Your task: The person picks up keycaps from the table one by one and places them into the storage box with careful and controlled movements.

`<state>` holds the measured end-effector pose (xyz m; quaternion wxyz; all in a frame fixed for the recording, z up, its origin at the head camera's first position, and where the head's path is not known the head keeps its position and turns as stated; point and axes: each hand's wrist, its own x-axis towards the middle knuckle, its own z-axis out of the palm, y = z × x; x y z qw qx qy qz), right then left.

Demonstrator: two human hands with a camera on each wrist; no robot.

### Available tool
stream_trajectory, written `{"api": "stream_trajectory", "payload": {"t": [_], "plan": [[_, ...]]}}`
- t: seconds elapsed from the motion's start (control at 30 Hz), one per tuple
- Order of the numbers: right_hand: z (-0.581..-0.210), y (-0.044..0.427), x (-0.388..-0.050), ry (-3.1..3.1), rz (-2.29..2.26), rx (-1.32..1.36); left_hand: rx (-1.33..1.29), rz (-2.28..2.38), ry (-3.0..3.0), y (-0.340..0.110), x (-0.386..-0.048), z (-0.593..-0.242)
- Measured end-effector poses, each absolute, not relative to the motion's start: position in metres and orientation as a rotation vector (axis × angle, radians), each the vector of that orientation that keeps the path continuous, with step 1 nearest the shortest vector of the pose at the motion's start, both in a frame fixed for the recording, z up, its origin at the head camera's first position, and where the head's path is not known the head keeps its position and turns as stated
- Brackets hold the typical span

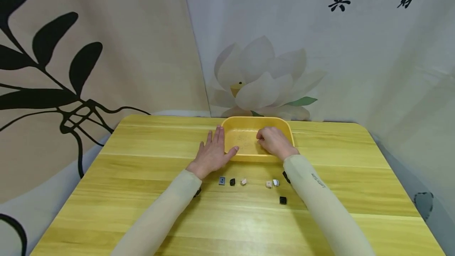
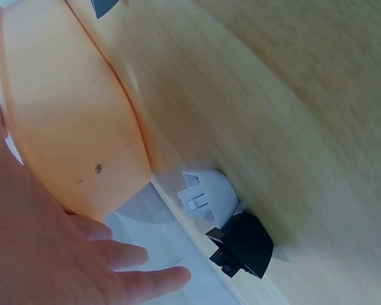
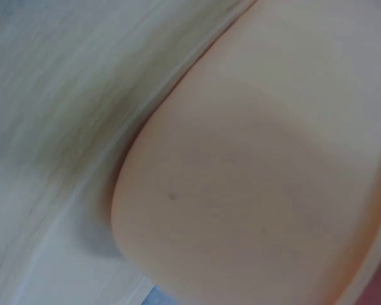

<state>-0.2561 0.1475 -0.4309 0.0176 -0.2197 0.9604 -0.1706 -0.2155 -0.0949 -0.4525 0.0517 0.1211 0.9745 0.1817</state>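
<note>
My left hand (image 1: 211, 157) lies with straight, slightly spread fingers against the left side of a shallow yellow tray (image 1: 254, 158). My right hand (image 1: 274, 141) is inside the tray, at its right half, with curled fingers. Whether anything is between those fingers is hidden. The left wrist view has the tray's outer wall (image 2: 76, 108) beside the left palm, with a white piece (image 2: 213, 194) and a black piece (image 2: 244, 244), each with a small tab, on the table. Mostly the tray's outer wall (image 3: 241, 171) fills the right wrist view.
In front of the tray lie a grey-blue square piece (image 1: 222, 181), a black piece (image 1: 232, 182), a pale piece (image 1: 243, 181), another pale piece (image 1: 268, 184), a white piece (image 1: 275, 183) and a black square piece (image 1: 282, 200). A printed curtain (image 1: 160, 50) hangs behind the wooden table (image 1: 142, 161).
</note>
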Motion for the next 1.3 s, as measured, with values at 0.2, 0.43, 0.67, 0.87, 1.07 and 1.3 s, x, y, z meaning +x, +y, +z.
{"api": "stream_trajectory", "payload": {"t": [0.2,0.43,0.67,0.87,1.07,1.3], "plan": [[-0.435,0.148,-0.26,2.962,-0.545,-0.678,0.375,0.56,2.967,-0.094,-0.216,-0.453],[-0.433,0.156,-0.256,2.968,-0.663,-0.602,0.38,0.561,2.96,-0.092,-0.216,-0.453],[-0.416,0.173,-0.23,3.117,-0.704,-0.623,0.393,0.553,2.978,-0.092,-0.217,-0.452],[-0.413,0.182,-0.2,3.169,-0.711,-0.738,0.403,0.531,2.985,-0.095,-0.216,-0.456],[-0.412,0.189,-0.171,3.186,-0.702,-0.799,0.417,0.519,2.985,-0.094,-0.218,-0.457],[-0.412,0.197,-0.143,3.19,-0.597,-0.884,0.41,0.539,2.973,-0.093,-0.218,-0.456]]}}
